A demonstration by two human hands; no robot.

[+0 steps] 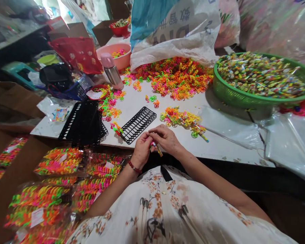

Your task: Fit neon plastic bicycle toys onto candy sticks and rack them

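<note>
My left hand [141,148] and my right hand [166,138] meet at the table's front edge, fingers closed together around a small colourful stick-like piece [156,148]. Its striped end hangs out below the fingers. Just beyond my hands a black slotted rack [139,124] lies at a slant on the white table [190,152]. A few green and orange plastic pieces [116,128] rest at its left end. To the right is a small pile of yellow and orange pieces [183,118], with striped sticks among them.
A big heap of bright pieces [178,79] spills from a white sack [178,40]. At right stands a green basket [223,86] of wrapped sticks, with plastic bags [231,127] before it. Stacked black racks [82,123] and a flask [112,73] are at left; packed bags [61,161] lie below.
</note>
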